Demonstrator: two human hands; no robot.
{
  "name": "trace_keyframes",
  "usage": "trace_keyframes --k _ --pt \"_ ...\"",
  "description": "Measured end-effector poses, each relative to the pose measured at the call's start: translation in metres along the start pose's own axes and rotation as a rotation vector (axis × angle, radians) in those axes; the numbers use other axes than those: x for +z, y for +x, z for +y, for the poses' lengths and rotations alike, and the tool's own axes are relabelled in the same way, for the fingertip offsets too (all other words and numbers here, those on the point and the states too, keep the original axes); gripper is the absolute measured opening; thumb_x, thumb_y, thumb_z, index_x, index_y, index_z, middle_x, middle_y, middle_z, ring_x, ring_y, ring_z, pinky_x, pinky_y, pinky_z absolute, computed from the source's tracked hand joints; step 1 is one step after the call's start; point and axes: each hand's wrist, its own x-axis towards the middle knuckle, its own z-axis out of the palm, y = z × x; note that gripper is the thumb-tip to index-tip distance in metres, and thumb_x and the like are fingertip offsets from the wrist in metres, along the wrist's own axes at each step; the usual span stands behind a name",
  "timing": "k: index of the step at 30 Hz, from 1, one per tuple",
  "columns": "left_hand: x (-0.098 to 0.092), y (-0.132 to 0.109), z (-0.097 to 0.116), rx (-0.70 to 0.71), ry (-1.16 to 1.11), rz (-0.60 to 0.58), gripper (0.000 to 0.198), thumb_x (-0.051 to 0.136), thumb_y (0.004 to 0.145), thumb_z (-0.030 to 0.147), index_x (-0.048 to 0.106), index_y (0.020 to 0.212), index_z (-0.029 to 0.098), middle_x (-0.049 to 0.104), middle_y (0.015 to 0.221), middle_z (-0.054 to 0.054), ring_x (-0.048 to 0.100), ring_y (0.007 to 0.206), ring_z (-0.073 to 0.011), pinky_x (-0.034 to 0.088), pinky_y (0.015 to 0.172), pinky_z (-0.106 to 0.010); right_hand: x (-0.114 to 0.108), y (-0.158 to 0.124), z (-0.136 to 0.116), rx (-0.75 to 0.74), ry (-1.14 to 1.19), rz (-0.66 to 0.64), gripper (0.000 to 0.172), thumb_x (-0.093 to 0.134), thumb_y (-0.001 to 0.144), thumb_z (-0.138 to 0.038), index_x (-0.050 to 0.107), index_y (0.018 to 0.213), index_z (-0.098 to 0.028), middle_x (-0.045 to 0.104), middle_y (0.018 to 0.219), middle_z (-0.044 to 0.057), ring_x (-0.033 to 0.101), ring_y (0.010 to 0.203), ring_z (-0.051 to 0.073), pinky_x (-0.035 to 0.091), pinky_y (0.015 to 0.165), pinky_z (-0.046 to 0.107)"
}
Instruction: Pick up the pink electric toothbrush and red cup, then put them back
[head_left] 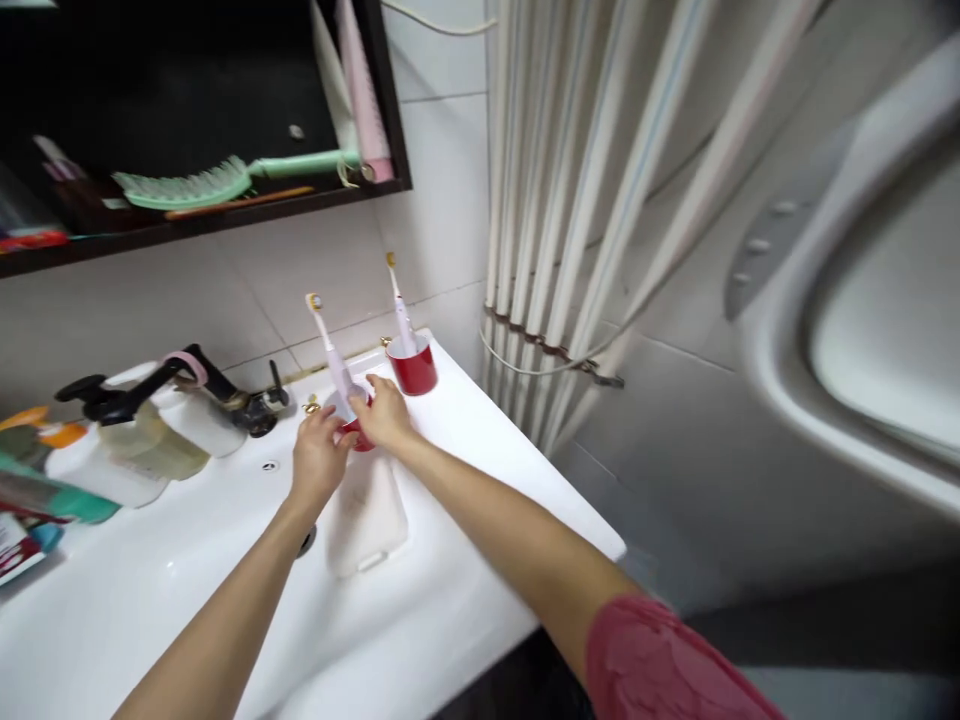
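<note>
Both my hands are at a red cup (363,441) on the right part of the white sink top. My left hand (321,450) has its fingers curved against the cup's near left side. From the right, my right hand (384,412) closes round the rim. An electric toothbrush (337,366) with a pale lilac handle leans upright in this cup. Behind it, in the back corner, stands a second red cup (414,370) with another lilac toothbrush (403,322). A whitish rectangular tray (367,520) lies just below my hands.
Pump bottles (154,440) and tubes crowd the sink's left side near a black faucet (259,408). Above hangs a dark shelf (300,202) with a green hairbrush (187,188). White pipes (570,200) run down the corner; a white appliance (780,340) is at right.
</note>
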Motion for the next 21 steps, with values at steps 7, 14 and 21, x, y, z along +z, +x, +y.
trace_keyframes --k 7,14,21 --pt "-0.005 -0.067 0.008 -0.056 0.035 -0.05 0.017 0.044 0.063 0.032 0.055 0.065 0.019 0.052 0.094 -0.006 0.042 0.091 -0.0243 0.034 0.076 -0.037 0.016 -0.036 0.009 0.061 -0.006 -0.257 0.044 0.041 0.066 -0.041 0.043 0.103 -0.016 0.056 0.094 0.008 0.05 0.086 0.018 0.039 0.07 0.027" --pt "-0.005 -0.084 0.014 -0.052 0.066 -0.102 0.02 0.042 0.064 0.031 0.057 0.067 0.017 0.05 0.096 -0.009 0.041 0.091 -0.0241 0.031 0.079 -0.036 0.018 -0.048 0.007 0.021 -0.074 -0.401 0.037 0.046 0.06 -0.046 0.052 0.089 -0.023 0.057 0.088 0.005 0.05 0.081 0.022 0.038 0.063 0.032" --pt "-0.009 -0.082 0.015 -0.092 0.027 -0.165 0.023 0.043 0.063 0.029 0.059 0.073 0.015 0.051 0.094 -0.009 0.042 0.088 -0.0231 0.032 0.078 -0.034 0.015 -0.048 -0.01 -0.02 -0.111 -0.382 0.025 0.04 0.069 -0.034 0.049 0.089 -0.022 0.057 0.089 0.001 0.047 0.087 0.016 0.031 0.075 0.03"
